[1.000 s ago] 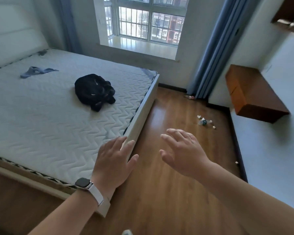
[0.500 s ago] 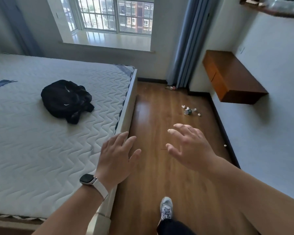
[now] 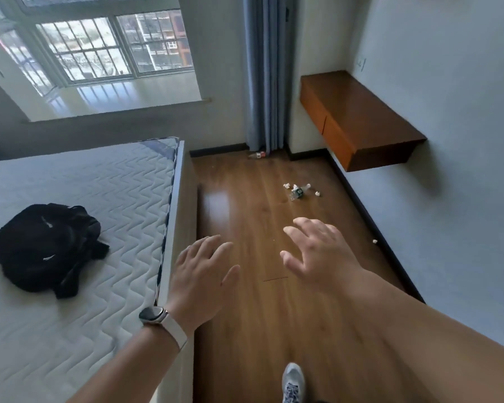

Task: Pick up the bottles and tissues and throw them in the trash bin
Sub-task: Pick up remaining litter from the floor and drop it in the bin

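Both hands empty, fingers spread, left hand (image 3: 200, 276) and right hand (image 3: 322, 254) raised forward as if readying to reach; crushed bottle (image 3: 298, 192) among tissues (image 3: 317, 194) well beyond the right hand, probably another bottle (image 3: 256, 155) farther off by the curtain (image 3: 264, 74).

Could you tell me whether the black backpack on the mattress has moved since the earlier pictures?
No. The black backpack lies in the same place relative to the mattress edge and corner; only its position in the picture has shifted, because the head camera moved.
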Tool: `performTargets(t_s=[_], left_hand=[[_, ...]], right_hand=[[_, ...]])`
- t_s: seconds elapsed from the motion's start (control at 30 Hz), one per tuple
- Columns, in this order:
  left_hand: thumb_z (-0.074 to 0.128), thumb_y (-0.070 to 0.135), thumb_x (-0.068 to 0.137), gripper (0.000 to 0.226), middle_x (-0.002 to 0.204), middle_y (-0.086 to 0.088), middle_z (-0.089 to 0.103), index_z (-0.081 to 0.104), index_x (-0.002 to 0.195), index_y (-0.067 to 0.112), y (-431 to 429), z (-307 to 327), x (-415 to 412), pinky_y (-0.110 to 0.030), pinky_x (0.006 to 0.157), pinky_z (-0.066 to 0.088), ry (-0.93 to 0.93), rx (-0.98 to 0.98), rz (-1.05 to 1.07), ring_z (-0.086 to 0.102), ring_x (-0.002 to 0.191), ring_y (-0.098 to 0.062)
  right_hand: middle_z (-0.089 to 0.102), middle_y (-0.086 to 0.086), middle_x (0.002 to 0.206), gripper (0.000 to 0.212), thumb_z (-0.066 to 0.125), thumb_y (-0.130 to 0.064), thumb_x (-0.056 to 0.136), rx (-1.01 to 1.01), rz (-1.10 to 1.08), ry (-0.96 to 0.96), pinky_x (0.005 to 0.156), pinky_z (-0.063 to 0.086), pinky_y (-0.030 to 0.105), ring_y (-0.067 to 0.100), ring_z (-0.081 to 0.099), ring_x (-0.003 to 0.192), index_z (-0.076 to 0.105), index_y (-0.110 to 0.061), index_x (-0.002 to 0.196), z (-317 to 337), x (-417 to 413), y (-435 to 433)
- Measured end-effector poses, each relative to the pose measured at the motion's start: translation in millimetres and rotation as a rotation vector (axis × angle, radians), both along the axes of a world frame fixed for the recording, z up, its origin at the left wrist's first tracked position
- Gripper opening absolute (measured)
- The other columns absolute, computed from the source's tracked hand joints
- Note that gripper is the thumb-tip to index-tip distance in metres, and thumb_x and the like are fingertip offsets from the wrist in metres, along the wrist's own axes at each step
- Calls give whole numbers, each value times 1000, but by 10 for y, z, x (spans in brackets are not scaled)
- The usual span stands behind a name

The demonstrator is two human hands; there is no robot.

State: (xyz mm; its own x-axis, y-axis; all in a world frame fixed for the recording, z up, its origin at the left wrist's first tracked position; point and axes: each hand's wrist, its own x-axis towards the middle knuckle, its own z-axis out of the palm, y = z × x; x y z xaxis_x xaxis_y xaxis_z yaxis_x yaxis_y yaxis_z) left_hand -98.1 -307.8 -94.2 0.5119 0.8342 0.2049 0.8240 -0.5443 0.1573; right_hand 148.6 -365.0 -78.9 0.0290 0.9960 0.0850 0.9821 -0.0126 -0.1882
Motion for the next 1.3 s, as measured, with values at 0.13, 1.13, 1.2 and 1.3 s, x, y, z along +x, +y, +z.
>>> performTargets(t_s=[0.13,1.13,1.2,1.3], left_hand=[[45,51,86,45,134,2,54,55,124,28,460,55,620,-38,107,31,-22,13,-62,42,128,-22],[51,47,85,41,127,3,57,57,121,28,4864,-377,1540,-41,102,38,-112,-17,-365,51,122,-22],[58,43,85,39,128,3,57,56,121,28,5144,-370,1560,-43,101,39,-119,-28,-369,50,123,-23],[54,45,85,39,130,3,56,54,122,30,5428,-365,1588,-44,101,40,-141,-37,-373,49,124,-23]], right_hand=[[58,10,129,59,35,-55,85,-2,-75,-5,96,42,45,28,54,117,62,-17,121,-100,584,336],[45,5,142,67,20,-58,87,-166,-283,-131,107,31,40,22,40,129,50,-21,134,-150,1214,4085],[43,3,143,64,22,-58,89,-179,-295,-132,108,30,39,21,38,131,47,-22,136,-141,1212,4285],[38,1,148,60,24,-58,92,-203,-328,-128,111,27,39,20,33,135,42,-25,139,-163,1256,4490]])
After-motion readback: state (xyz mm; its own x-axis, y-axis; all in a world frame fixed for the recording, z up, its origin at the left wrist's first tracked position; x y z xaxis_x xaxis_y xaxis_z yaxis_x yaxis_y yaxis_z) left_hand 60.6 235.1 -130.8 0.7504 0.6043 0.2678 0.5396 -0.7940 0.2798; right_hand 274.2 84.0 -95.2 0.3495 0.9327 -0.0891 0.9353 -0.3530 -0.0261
